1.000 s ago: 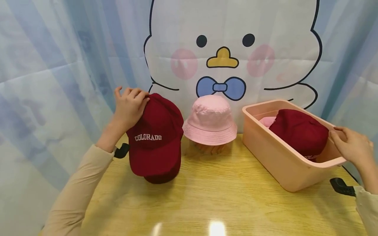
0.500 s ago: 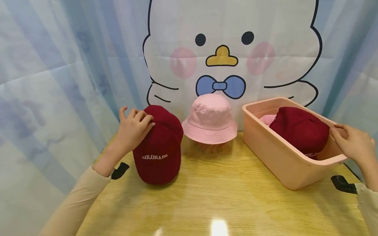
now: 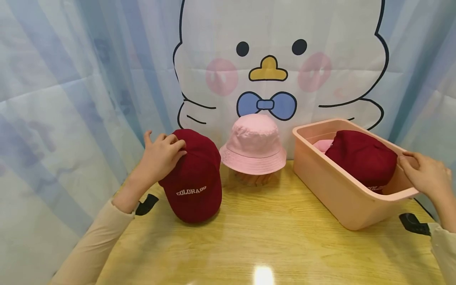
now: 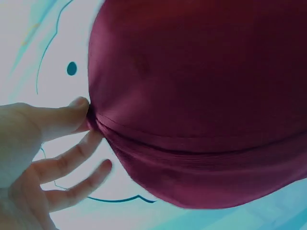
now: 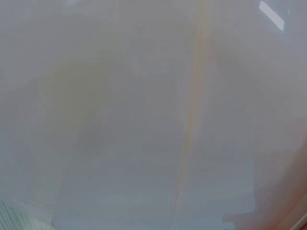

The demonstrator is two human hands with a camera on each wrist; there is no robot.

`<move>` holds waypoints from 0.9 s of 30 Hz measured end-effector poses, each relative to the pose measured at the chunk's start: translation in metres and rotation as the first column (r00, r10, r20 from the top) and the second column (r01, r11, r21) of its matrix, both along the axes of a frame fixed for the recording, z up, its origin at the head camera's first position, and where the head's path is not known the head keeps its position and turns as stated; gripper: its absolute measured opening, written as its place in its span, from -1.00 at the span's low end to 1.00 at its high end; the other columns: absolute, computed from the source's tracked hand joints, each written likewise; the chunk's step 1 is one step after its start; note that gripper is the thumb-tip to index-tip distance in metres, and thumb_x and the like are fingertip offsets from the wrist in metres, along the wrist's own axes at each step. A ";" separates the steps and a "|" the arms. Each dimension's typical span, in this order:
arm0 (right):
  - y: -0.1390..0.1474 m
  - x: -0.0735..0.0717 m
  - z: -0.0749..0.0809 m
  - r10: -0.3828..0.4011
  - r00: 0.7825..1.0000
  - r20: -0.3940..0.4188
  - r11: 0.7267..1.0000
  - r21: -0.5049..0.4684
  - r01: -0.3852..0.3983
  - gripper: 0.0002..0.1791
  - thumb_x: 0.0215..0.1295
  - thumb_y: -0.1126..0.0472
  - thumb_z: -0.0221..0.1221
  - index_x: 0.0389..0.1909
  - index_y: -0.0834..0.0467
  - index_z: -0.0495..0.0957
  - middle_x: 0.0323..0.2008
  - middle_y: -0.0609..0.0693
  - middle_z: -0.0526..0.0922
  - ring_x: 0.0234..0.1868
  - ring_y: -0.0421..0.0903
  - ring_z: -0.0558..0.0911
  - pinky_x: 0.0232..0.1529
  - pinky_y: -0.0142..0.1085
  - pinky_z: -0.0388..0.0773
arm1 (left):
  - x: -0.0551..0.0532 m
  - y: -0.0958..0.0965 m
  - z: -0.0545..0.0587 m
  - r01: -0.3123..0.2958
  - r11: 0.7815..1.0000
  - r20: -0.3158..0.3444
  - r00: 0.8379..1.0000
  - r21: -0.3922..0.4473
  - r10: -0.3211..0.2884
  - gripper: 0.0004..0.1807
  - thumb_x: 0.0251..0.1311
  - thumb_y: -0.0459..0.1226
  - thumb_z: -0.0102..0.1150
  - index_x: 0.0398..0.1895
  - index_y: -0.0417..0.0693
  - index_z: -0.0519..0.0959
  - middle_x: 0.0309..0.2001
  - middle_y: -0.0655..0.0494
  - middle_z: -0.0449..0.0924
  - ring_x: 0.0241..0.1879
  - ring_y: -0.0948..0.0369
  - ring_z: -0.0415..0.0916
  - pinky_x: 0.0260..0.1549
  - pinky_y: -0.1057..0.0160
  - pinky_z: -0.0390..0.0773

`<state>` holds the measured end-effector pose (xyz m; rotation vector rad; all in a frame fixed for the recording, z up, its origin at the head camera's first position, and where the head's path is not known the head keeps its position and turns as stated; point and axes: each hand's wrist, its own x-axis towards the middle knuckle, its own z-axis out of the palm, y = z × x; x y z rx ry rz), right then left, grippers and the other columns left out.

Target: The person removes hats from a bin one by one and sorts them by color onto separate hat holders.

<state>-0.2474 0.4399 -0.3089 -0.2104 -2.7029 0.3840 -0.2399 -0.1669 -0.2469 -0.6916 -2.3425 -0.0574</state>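
My left hand pinches the top fabric of a dark red baseball cap marked COLORADO. In the left wrist view the thumb and a finger squeeze a fold of the cap while other fingers stay off it. The cap hangs brim down, low over the table at the left; whether its brim touches the wood I cannot tell. My right hand grips the near right rim of a peach plastic bin. Inside lie another dark red cap and something pink. The right wrist view shows only a blurry grey surface.
A pink bucket hat stands mid-table at the back, between cap and bin, with something tan under its brim. Behind the wooden table hangs a curtain with a cartoon figure.
My left hand has come down with the cap, which is lower, a little further right and tipped more steeply. Nearly all that movement came first. My right hand has stayed on the bin.
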 end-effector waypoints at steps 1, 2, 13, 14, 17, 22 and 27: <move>0.000 0.000 0.000 0.000 1.000 -0.002 1.000 0.000 0.000 -0.26 0.32 -0.18 -0.35 0.12 0.44 0.18 0.04 0.56 0.24 -0.04 0.51 0.16 0.00 0.30 -0.05 | 0.000 0.001 0.001 0.004 1.000 -0.019 1.000 -0.002 -0.004 -0.94 0.08 -0.29 0.15 -0.41 -0.08 0.51 -0.42 -0.02 0.46 -0.34 -0.02 0.38 0.03 -0.34 0.01; 0.000 0.001 0.000 0.000 1.000 -0.004 1.000 0.000 0.000 -0.26 0.32 -0.18 -0.34 0.11 0.44 0.18 0.04 0.56 0.24 -0.04 0.52 0.16 0.00 0.30 -0.05 | 0.000 0.001 0.002 0.007 1.000 -0.044 0.999 -0.007 -0.008 -0.95 0.08 -0.30 0.15 -0.41 -0.09 0.51 -0.42 -0.02 0.46 -0.34 -0.02 0.38 0.02 -0.33 0.02; 0.001 0.001 0.000 -0.010 1.000 -0.001 1.000 -0.002 0.010 -0.26 0.32 -0.18 -0.36 0.11 0.45 0.18 0.05 0.56 0.24 -0.02 0.51 0.15 0.02 0.31 -0.06 | 0.000 0.003 -0.002 0.031 1.000 -0.096 0.995 -0.002 -0.031 -0.94 0.07 -0.30 0.16 -0.40 -0.07 0.50 -0.38 -0.02 0.45 -0.31 -0.01 0.37 0.04 -0.36 -0.03; 0.002 0.001 0.001 -0.012 1.000 -0.002 1.000 -0.001 0.012 -0.25 0.32 -0.19 -0.36 0.11 0.45 0.18 0.05 0.56 0.23 -0.01 0.52 0.14 0.03 0.31 -0.06 | 0.000 0.005 -0.002 0.039 0.999 -0.111 0.993 -0.002 -0.039 -0.94 0.08 -0.29 0.16 -0.39 -0.07 0.51 -0.38 -0.02 0.45 -0.29 -0.01 0.37 0.04 -0.36 -0.03; 0.002 0.002 0.001 -0.016 1.000 -0.003 1.000 0.001 0.016 -0.24 0.32 -0.19 -0.37 0.13 0.45 0.17 0.06 0.56 0.22 0.00 0.52 0.13 0.04 0.31 -0.06 | 0.002 0.012 0.001 0.059 0.998 -0.164 0.985 -0.006 -0.060 -0.92 0.09 -0.28 0.14 -0.36 -0.07 0.52 -0.37 -0.01 0.45 -0.26 -0.01 0.37 0.04 -0.35 -0.02; 0.001 0.004 0.002 -0.015 1.000 0.003 1.000 0.005 0.015 -0.26 0.32 -0.18 -0.35 0.12 0.44 0.18 0.06 0.55 0.24 -0.01 0.51 0.15 0.03 0.31 -0.05 | 0.005 0.027 0.001 0.048 0.998 -0.202 0.978 -0.041 -0.055 -0.92 0.08 -0.26 0.14 -0.37 -0.06 0.53 -0.37 -0.02 0.46 -0.25 0.01 0.38 0.02 -0.35 0.03; -0.002 0.003 0.003 -0.006 1.000 0.016 1.000 0.011 0.006 -0.27 0.32 -0.17 -0.35 0.11 0.44 0.19 0.05 0.55 0.25 -0.02 0.50 0.17 0.00 0.29 -0.02 | 0.014 0.055 -0.009 0.057 0.995 -0.191 0.979 -0.083 -0.072 -0.90 0.06 -0.24 0.14 -0.35 -0.02 0.54 -0.35 0.02 0.50 -0.21 0.05 0.39 0.05 -0.31 0.05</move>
